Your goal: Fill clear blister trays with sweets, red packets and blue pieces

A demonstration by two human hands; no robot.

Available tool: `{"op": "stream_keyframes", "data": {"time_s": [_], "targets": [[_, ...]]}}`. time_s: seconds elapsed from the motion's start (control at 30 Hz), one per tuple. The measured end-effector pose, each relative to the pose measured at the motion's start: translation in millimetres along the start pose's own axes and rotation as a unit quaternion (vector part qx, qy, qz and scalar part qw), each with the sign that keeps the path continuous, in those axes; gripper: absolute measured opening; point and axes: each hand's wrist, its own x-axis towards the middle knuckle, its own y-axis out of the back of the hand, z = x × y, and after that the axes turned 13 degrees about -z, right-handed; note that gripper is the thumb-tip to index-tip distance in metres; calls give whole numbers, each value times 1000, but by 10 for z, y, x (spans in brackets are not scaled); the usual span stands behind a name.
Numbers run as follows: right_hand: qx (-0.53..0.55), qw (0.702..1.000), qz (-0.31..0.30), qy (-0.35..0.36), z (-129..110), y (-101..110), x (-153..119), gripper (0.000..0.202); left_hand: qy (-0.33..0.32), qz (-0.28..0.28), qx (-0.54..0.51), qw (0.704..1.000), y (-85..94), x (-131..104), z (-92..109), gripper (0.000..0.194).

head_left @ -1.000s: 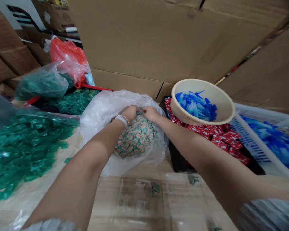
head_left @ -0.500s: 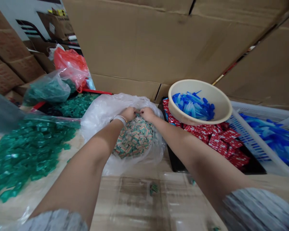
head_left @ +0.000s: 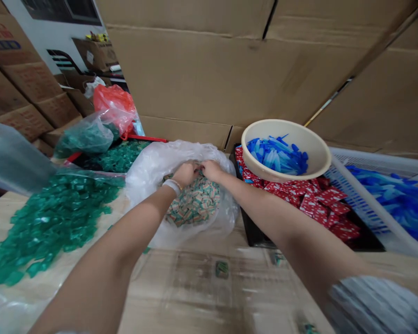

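A white translucent plastic bag (head_left: pixel 144 162) stands with its mouth spread wide, holding a heap of small green, orange and white packets (head_left: pixel 193 204). Both hands reach into the far side of this heap, close together. My left hand (head_left: pixel 184 175), with a white band at the wrist, has its fingers curled and pinched among the packets. Beside it my right hand (head_left: pixel 212 170) is also closed, fingertips pointing at the left ones. Whatever lies between the fingertips is too small and blurred to make out.
Green translucent pieces (head_left: pixel 62 218) cover the table's left side. To the right, a cream basin (head_left: pixel 320 153) of blue pieces sits over red packets (head_left: pixel 320 204) in a black tray (head_left: pixel 365 239), beside a white basket (head_left: pixel 365 204). Cardboard (head_left: pixel 195 74) rises behind. Clear plastic with a small green item (head_left: pixel 222 269) lies in front.
The view has shifted slightly, so the left side's boxes and green pieces sit farther right in the picture. Both hands stay close together at the far side of the packet heap.
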Motion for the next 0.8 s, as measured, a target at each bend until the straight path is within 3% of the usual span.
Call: {"op": "stream_keyframes", "data": {"time_s": [0.13, 0.3, 0.53, 0.8], "targets": [[-49, 998, -29, 39, -231, -41, -397, 21, 33, -27, 17, 999, -23, -547, 68, 22], [-58, 997, -24, 41, -370, -334, -744, 20, 60, -11, -2, 998, -290, -1038, 42, 23], [31, 996, 37, 69, -381, -648, -825, 18, 50, 20, -19, 998, -455, -1051, 2, 22], [81, 989, 18, 122, -302, -749, -854, 21, 83, 51, -69, 993, -491, -1082, -7, 18]]}}
